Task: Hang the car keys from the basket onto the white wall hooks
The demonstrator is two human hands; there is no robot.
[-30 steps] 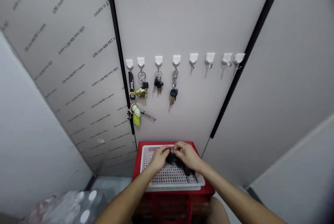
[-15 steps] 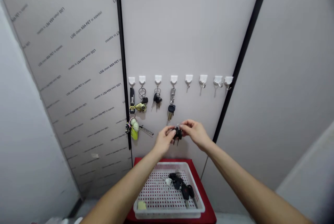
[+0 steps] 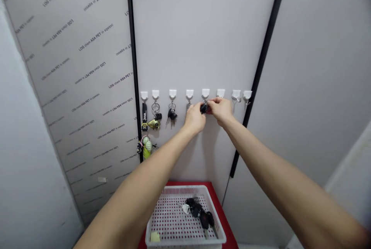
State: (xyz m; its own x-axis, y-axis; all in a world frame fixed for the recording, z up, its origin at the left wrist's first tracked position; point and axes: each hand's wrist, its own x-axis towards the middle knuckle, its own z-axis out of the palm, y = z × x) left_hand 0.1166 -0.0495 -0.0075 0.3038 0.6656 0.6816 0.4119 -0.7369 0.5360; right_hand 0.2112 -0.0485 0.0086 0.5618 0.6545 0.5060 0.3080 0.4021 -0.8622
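the left hand and right hand are close together, fingertips pinching a black car key just under a white adhesive hook.

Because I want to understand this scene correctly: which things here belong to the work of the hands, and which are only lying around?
In the work:
left hand
right hand
black key, held by both hands
white wall hook, just above it

Only around:
keys in the white plastic basket
keys hanging on the hooks
yellow note
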